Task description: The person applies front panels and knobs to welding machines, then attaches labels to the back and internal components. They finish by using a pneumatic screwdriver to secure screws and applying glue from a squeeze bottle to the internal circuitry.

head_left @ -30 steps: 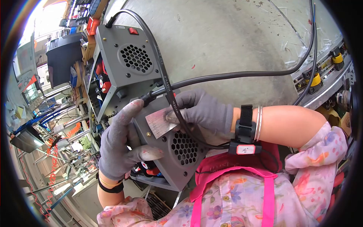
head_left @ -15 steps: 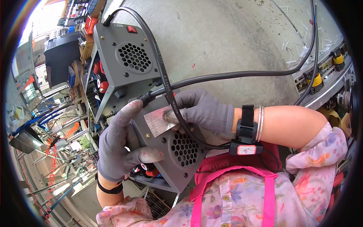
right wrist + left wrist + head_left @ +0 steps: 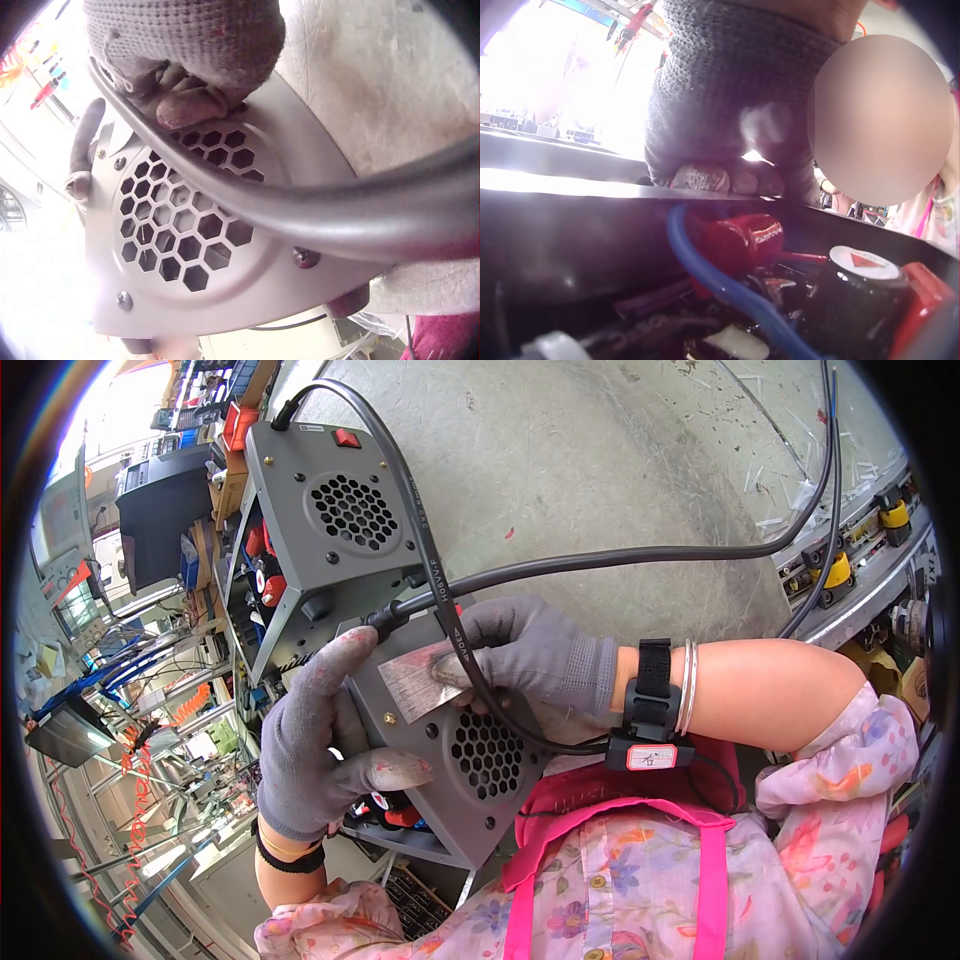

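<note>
Two grey metal casings with honeycomb vents stand side by side. On the near casing (image 3: pixel 470 815), my gloved right hand (image 3: pixel 535 650) pinches a thin, scuffed rectangular metal plate (image 3: pixel 412 685), which overlaps the panel above the vent. A black cable (image 3: pixel 445 585) crosses in front of these fingers. My gloved left hand (image 3: pixel 315 745) spreads over the casing's left edge, its index fingertip near the cable's entry and its thumb over the panel. Inside the casing, a red part (image 3: pixel 742 240), a blue wire (image 3: pixel 720 281) and a black cylinder (image 3: pixel 866 292) show in the left wrist view.
The second casing (image 3: pixel 325 500) has a red switch (image 3: pixel 346 438) at its top. A thick cable (image 3: pixel 620 558) runs right across the worn grey surface. A metal rail with yellow-and-black parts (image 3: pixel 838 575) lies at right; shelves and a dark monitor-like box (image 3: pixel 165 515) are at left.
Both hands keep nearly the same place and hold. The plate and casings have shifted slightly left in view.
</note>
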